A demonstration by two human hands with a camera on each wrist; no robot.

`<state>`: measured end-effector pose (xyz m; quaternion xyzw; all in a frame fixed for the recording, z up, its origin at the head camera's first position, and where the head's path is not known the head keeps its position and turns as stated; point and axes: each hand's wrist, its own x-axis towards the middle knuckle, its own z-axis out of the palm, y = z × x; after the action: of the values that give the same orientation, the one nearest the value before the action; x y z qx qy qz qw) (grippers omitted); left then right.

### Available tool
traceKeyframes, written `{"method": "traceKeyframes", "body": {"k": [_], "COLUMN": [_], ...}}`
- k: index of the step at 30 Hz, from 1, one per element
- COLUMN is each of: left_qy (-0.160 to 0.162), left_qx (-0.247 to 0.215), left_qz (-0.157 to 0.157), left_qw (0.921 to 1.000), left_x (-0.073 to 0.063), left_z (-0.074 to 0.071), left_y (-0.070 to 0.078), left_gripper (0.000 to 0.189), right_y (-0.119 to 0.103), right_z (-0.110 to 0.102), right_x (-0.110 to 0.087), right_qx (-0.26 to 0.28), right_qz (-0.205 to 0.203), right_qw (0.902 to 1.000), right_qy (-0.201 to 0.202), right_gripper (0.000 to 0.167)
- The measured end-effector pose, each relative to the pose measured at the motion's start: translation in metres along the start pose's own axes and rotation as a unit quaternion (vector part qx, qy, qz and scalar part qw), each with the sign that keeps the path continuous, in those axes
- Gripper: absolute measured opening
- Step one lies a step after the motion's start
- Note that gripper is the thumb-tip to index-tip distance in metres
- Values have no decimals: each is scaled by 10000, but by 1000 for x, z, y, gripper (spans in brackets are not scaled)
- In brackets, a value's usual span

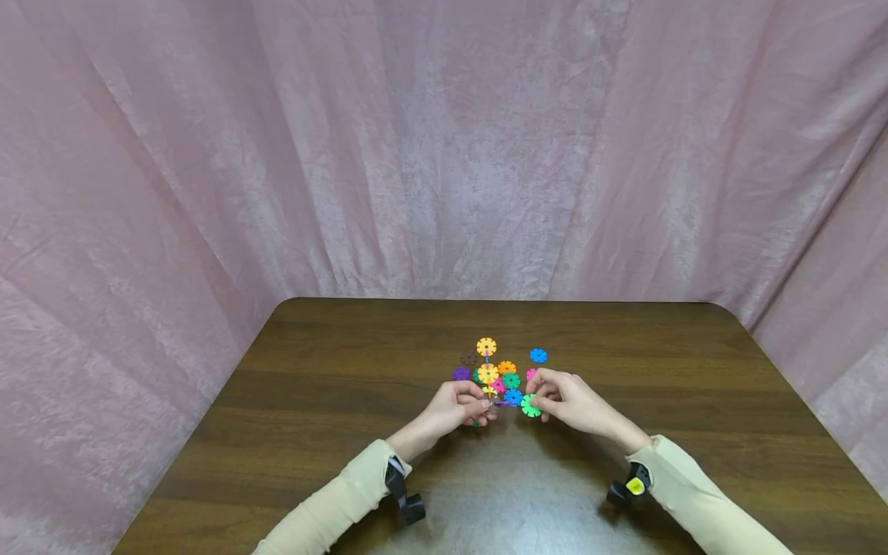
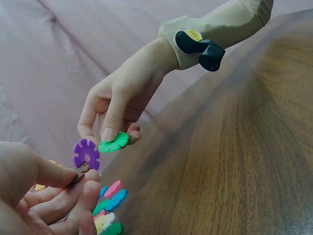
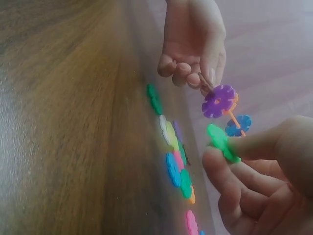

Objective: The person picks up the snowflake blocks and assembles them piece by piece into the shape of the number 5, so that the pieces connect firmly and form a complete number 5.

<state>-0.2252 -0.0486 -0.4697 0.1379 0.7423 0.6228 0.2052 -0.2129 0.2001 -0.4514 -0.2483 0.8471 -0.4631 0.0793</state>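
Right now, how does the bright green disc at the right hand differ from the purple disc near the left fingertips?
The bright green disc is pinched directly by the right hand; the purple disc appears joined to the brown disc that the left hand pinches. In the head view, the bright green disc shows its face, while the purple disc appears nearly edge-on. Both have notched rims.

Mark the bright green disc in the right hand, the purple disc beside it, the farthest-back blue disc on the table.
Bright green disc (image 2: 115, 143): left wrist view, middle of its face.
Purple disc (image 3: 225, 99): right wrist view, face beside centre hole.
Blue disc (image 1: 538, 357): head view, face near centre.
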Motion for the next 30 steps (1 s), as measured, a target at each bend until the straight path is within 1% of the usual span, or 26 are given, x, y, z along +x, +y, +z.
{"method": "traceKeyframes", "body": {"k": [4,13,18,26,30], "left_qy": [-5,-27,-25,15,4], "left_qx": [1,-28,-73,-191,-192], "left_qz": [-2,-2,-58,101,67], "left_qw": [10000,10000,10000,9998,9998], "left_x": [0,0,0,0,2], "left_z": [0,2,3,5,6], "left_y": [0,0,0,-1,-1], "left_gripper": [12,11,12,13,12], "right_y": [-1,-3,-3,-3,-2], "right_z": [1,0,0,0,-1], "right_x": [1,2,0,0,0], "right_qx": [210,506,550,661,661], "right_qz": [28,5,68,54,25], "right_qw": [9997,9986,9984,9976,9976], "right_qy": [82,120,136,178,200], "right_gripper": [13,14,14,13,12]}}
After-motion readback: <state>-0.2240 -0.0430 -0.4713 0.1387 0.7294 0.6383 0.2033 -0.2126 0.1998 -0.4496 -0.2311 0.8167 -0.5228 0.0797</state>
